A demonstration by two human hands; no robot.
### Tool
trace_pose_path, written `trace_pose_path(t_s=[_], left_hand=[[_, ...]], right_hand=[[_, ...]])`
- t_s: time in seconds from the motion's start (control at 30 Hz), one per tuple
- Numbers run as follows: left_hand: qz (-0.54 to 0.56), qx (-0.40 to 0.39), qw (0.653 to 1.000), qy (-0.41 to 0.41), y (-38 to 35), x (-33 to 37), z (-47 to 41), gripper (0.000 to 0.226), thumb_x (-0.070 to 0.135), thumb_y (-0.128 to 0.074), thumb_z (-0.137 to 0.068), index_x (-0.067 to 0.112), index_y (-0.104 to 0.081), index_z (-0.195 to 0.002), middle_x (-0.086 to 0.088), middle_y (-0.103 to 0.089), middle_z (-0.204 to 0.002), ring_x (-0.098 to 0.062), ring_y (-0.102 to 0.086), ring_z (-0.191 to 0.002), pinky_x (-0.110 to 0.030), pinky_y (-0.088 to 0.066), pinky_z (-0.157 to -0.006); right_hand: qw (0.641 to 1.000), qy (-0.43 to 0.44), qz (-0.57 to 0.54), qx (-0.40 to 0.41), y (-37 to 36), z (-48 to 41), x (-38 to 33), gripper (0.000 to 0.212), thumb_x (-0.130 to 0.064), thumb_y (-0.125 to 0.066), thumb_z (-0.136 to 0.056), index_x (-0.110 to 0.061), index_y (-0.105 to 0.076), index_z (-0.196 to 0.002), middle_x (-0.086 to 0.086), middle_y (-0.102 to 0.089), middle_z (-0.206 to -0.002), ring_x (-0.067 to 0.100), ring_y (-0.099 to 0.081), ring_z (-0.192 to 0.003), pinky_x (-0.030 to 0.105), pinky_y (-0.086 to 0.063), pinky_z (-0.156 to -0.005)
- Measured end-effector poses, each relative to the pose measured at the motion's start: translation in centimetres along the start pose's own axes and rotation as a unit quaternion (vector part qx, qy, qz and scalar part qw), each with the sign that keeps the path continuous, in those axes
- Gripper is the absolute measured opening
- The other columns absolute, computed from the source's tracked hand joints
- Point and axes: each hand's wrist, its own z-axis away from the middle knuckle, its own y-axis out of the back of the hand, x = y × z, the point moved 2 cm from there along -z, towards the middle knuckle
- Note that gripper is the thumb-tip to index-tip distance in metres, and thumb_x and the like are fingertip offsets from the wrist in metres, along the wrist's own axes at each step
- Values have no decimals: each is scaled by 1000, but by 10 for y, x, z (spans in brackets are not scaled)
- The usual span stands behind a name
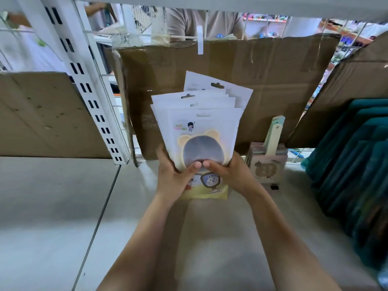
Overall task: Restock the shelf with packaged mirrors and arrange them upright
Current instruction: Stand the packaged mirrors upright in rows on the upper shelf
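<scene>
A stack of several packaged mirrors (pixel 201 127) in white pouches stands nearly upright on the grey shelf board (pixel 63 196), leaning back toward a cardboard sheet (pixel 241 85). The front pouch shows a yellow bear-eared round mirror. My left hand (pixel 174 177) grips the stack's lower left edge, thumb on the front. My right hand (pixel 228 175) holds the lower right edge, its thumb meeting the left one on the front pouch. The pouches fan out unevenly at the top.
A small pink box (pixel 266 166) with flat pastel items standing in it sits right of the stack. Dark teal packages (pixel 352 164) line the far right. A white slotted upright (pixel 88 85) rises on the left beside another cardboard panel (pixel 42 114). A person stands behind the shelf.
</scene>
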Motion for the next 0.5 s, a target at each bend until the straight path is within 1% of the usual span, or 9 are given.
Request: trace_pose_path(t_s=[0.07, 0.1, 0.17, 0.2, 0.3, 0.37, 0.43, 0.47, 0.5], left_hand=[[-7, 7, 999, -48, 1, 5, 0, 90, 52, -76, -61, 36, -23, -132, 33, -53, -110, -14, -66, -98, -42, -58, -68], [-5, 5, 997, -76, 1, 8, 1, 88, 49, -74, -61, 35, -25, -133, 34, -52, -111, -7, -64, -101, -34, -57, -74], [1, 2, 992, -127, -1, 16, 5, 79, 44, -72, -61, 35, -28, -127, 30, -50, -116, 11, -56, -105, -10, -48, -79], [4, 5, 990, -144, -2, 21, 8, 75, 42, -71, -61, 36, -31, -124, 24, -49, -118, 15, -53, -105, -5, -44, -79], [28, 33, 983, -179, 0, 21, 12, 69, 42, -73, -61, 37, -34, -117, 19, -50, -114, 14, -52, -103, -8, -43, -83], [69, 53, 981, -171, 2, 24, 11, 70, 49, -76, -60, 36, -35, -115, 27, -53, -110, 9, -54, -102, -19, -45, -86], [92, 55, 978, -181, 1, 29, 13, 75, 47, -77, -60, 28, -30, -117, 38, -48, -111, 9, -50, -105, -17, -43, -88], [101, 44, 977, -183, 0, 31, 14, 79, 43, -77, -60, 25, -28, -120, 37, -47, -115, 8, -49, -109, -15, -42, -89], [111, 28, 978, -173, -1, 30, 15, 82, 39, -76, -59, 23, -29, -123, 29, -48, -120, 4, -50, -111, -17, -43, -90]], right_hand=[[1000, -3, 4, 0, 4, 3, -1, 50, -32, -78, -69, -19, -59, -114, -9, -69, -100, 1, -66, -93, 16, -51, -73], [1000, -5, -1, 4, 6, 5, -1, 51, -26, -80, -70, -20, -57, -115, -10, -68, -99, -2, -65, -91, 14, -51, -71], [1000, -2, -17, 13, 8, 10, -1, 59, -13, -81, -71, -19, -51, -122, -10, -66, -104, -3, -65, -92, 15, -51, -70], [1000, -1, -26, 16, 9, 13, 0, 67, -10, -81, -70, -19, -48, -127, -8, -65, -109, -1, -64, -97, 18, -53, -72], [999, 6, -48, 10, 9, 19, -3, 78, -5, -82, -67, -18, -42, -133, -2, -63, -117, 4, -64, -101, 20, -53, -72], [999, 4, -49, -1, 8, 21, -7, 76, -7, -84, -65, -16, -45, -130, 0, -63, -114, 5, -65, -98, 20, -53, -70], [999, 5, -52, -4, 9, 22, -8, 79, -14, -88, -60, -12, -47, -128, 4, -64, -114, 11, -65, -100, 22, -54, -70], [998, 7, -57, -1, 9, 24, -7, 82, -19, -87, -58, -10, -47, -129, 6, -64, -116, 14, -65, -102, 23, -54, -72], [998, 9, -63, 6, 8, 26, -7, 85, -24, -87, -56, -8, -47, -130, 7, -64, -117, 15, -65, -104, 23, -54, -72]])
